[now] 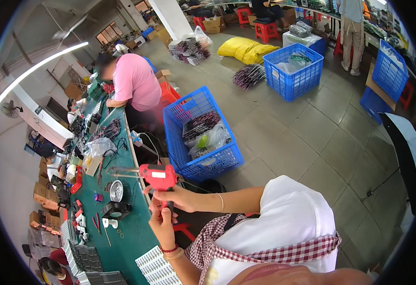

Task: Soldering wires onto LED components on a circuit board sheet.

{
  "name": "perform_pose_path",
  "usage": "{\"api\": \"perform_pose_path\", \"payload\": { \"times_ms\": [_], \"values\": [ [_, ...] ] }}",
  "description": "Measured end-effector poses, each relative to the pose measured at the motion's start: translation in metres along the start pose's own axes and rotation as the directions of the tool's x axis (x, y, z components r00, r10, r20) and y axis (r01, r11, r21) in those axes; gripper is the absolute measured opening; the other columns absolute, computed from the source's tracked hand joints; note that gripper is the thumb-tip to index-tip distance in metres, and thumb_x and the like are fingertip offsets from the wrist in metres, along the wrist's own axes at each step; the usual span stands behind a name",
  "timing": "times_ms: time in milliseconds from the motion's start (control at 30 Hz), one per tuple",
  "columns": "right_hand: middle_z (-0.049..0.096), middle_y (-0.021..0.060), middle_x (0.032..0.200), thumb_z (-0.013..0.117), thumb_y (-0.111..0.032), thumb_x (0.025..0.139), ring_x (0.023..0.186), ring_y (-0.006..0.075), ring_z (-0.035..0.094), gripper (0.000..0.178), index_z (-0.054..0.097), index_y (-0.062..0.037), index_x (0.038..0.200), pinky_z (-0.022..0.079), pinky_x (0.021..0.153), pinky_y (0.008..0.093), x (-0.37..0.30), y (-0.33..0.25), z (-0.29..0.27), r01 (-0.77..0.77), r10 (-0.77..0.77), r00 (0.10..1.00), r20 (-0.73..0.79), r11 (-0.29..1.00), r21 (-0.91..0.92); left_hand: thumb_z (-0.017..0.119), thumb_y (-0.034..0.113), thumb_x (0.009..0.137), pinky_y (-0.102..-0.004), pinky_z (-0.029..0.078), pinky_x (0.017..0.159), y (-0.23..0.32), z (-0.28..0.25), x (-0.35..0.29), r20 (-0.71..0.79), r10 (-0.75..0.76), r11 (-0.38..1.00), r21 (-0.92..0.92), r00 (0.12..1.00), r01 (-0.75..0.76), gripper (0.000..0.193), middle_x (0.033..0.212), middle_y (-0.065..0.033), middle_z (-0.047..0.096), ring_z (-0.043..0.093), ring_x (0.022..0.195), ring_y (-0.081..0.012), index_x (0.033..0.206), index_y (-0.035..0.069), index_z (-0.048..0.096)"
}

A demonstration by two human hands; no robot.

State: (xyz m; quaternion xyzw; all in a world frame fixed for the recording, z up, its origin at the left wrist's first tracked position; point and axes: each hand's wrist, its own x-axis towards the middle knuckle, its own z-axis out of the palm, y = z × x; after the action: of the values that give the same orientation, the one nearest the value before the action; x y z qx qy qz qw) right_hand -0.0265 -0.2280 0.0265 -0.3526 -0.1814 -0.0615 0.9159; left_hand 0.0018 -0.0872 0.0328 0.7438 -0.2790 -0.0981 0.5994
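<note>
A red soldering gun (158, 176) with two long metal prongs is held up at the edge of the green work table (139, 227). Around its dark handle, just below the red body, my right hand (182, 198) is closed. My left hand (163, 230) is closed at the lower end of the same handle, touching my right. The prongs point left over the table, near a round silver dish (116, 191). Close by are a black box-shaped piece (115, 210) and a white spool-like piece (108, 222). A white sheet with rows of small parts (158, 267) lies beside my left forearm.
A blue crate (203, 164) with bagged parts stands on the floor beside the table. Farther along, a person in pink (134, 80) leans over the table. Another blue crate (293, 78) and a yellow sack (246, 50) are on the tiled floor. Grey stacked strips (87, 259) sit at the table's near left.
</note>
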Motion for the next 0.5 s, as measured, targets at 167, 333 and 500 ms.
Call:
{"api": "perform_pose_path", "payload": {
  "times_ms": [167, 333, 500],
  "values": [
    [0.050, 0.0000, 0.069, 0.058, -0.022, 0.094, 0.064, 0.0111, 0.051, 0.044, 0.044, -0.0061, 0.133, 0.048, 0.074, 0.0350, 0.020, 0.002, -0.020, 0.066, -0.041, 0.992, -0.122, 0.976, 0.208, 0.046, 0.022, 0.101, -0.0197, 0.035, 0.051, -0.028, 0.004, -0.008, -0.006, 0.024, 1.000, -0.009, 1.000, -0.024, 0.024, 0.066, 0.0001, 0.055, 0.045, 0.056, -0.0052, 0.101, 0.000, 0.057],
    [0.049, 0.0011, 0.060, 0.063, -0.027, 0.092, 0.052, 0.0105, 0.050, 0.038, 0.045, -0.0070, 0.119, 0.046, 0.057, 0.0308, 0.063, -0.056, -0.008, 0.249, -0.249, 0.969, 0.004, 0.967, -0.050, 0.047, 0.007, 0.094, -0.0314, 0.045, 0.091, -0.074, 0.009, -0.022, -0.025, 0.257, 0.935, 0.259, 0.966, -0.242, 0.030, 0.102, -0.0112, 0.064, 0.059, 0.098, -0.0212, 0.122, -0.003, 0.054],
    [0.054, 0.0037, 0.056, 0.053, -0.031, 0.096, 0.055, 0.0140, 0.056, 0.033, 0.056, -0.0044, 0.077, 0.048, 0.058, 0.0299, 0.150, -0.152, 0.039, 0.435, -0.294, 0.893, 0.340, 0.753, -0.493, 0.049, 0.005, 0.092, -0.0321, 0.042, 0.097, -0.100, -0.005, -0.045, -0.022, 0.024, 0.996, 0.090, 0.999, -0.022, 0.031, 0.111, -0.0144, 0.064, 0.059, 0.109, -0.0243, 0.121, -0.004, 0.056]
  ]
}}
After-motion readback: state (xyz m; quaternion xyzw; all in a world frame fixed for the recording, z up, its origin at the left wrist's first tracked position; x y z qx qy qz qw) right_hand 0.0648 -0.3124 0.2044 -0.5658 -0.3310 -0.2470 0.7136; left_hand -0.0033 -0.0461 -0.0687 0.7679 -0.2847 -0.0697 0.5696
